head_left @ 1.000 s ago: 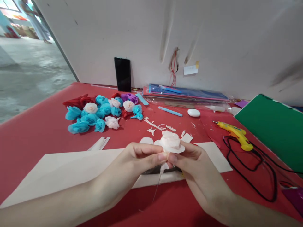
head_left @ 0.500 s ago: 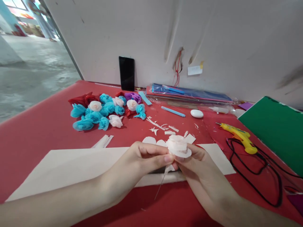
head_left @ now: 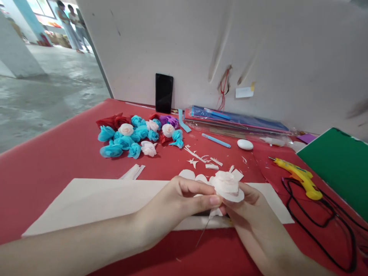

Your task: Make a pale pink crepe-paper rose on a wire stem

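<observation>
A pale pink paper flower (head_left: 227, 184) is held up between both my hands over the table. My left hand (head_left: 192, 195) pinches its left lower edge between thumb and fingers. From the right, my right hand (head_left: 247, 199) closes round its base, with some fingers hidden behind the flower. A thin wire or thread hangs below it. Behind the flower lie white rounded paper petals (head_left: 187, 174) and paper scraps (head_left: 212, 166). Under my hands a long cream paper sheet (head_left: 109, 199) is spread, with a dark object on it mostly covered.
Finished blue, red, pink and purple paper flowers (head_left: 140, 133) lie at the back left. A black phone (head_left: 164, 93) leans on the wall. On the right are a yellow glue gun (head_left: 299, 176) with black cord, a green board (head_left: 339, 168) and a white oval object (head_left: 245, 144).
The camera view has shifted, so the whole table sits slightly further right. Both hands keep their hold on the flower, with hardly any change in grip.
</observation>
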Available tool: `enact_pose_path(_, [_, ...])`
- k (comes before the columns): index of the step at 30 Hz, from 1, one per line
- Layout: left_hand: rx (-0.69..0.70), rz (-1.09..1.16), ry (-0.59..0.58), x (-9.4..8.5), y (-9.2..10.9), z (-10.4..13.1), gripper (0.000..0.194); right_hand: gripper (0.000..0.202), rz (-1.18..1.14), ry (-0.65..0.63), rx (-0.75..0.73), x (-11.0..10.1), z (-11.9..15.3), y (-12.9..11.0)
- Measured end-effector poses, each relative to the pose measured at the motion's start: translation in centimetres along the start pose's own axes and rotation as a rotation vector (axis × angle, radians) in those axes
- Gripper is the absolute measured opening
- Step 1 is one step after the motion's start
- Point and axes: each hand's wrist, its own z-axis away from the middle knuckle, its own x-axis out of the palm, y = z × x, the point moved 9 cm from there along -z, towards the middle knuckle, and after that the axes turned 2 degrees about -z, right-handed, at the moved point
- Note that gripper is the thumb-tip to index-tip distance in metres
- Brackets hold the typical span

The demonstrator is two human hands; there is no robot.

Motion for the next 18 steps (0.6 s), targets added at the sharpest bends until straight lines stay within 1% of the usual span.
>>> enact_pose_path(6, [-0.011, -0.006, 0.014, -0.22, -0.27, 0.07, 0.017, 0.024, 0.039, -0.01, -0.016, 0.15, 0.24, -0.24])
enact_pose_path(10, [-0.005, 0.002, 0.011, -0.13, -0.33, 0.19, 0.017, 0.024, 0.021, 0.018, -0.009, 0.14, 0.19, -0.09])
enact_pose_path(14, [0.014, 0.014, 0.023, 0.02, -0.14, 0.28, 0.018, 0.029, 0.03, 0.049, 0.021, -0.01, 0.02, 0.28])
enact_pose_path(18, [0.023, 0.009, 0.051, -0.12, -0.11, 0.39, 0.017, 0.027, 0.032, 0.044, 0.01, -0.29, 0.09, 0.42])
